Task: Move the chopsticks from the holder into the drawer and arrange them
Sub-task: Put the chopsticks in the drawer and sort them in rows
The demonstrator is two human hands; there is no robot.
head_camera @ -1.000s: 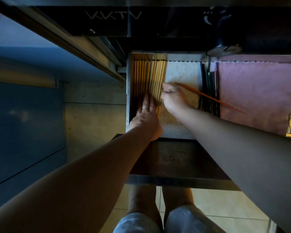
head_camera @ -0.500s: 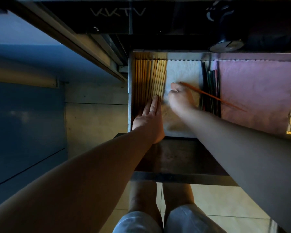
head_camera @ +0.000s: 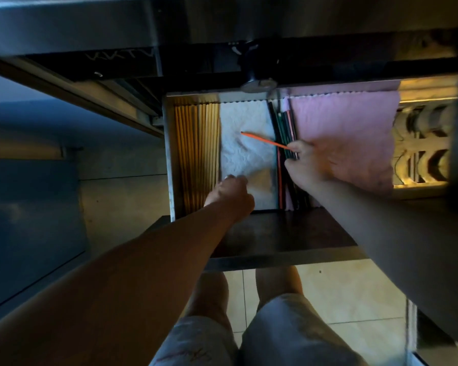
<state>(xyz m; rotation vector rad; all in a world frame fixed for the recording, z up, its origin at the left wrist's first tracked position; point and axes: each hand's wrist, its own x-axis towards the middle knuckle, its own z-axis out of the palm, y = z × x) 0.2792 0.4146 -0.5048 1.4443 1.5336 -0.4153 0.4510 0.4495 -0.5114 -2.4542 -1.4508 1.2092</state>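
An open drawer (head_camera: pixel 168 159) holds a row of several wooden chopsticks (head_camera: pixel 197 149) laid side by side along its left wall. A white cloth (head_camera: pixel 245 157) lines the middle. Several dark chopsticks (head_camera: pixel 283 122) lie between the white cloth and a pink cloth (head_camera: pixel 341 128). My right hand (head_camera: pixel 310 165) pinches one orange chopstick (head_camera: pixel 262 140), whose tip points left over the white cloth. My left hand (head_camera: pixel 229 195) hovers with curled fingers at the near end of the wooden row, holding nothing that I can see.
The drawer's dark front panel (head_camera: pixel 275 233) juts toward me above my knees (head_camera: pixel 249 326). A lit ornate object (head_camera: pixel 421 143) sits at the drawer's right end. A metal counter edge (head_camera: pixel 90 27) runs overhead. Tiled floor (head_camera: pixel 341 291) lies below.
My right hand has moved right, from beside the wooden row to the dark chopsticks, carrying the orange chopstick. My left hand has lifted off the wooden row and curled.
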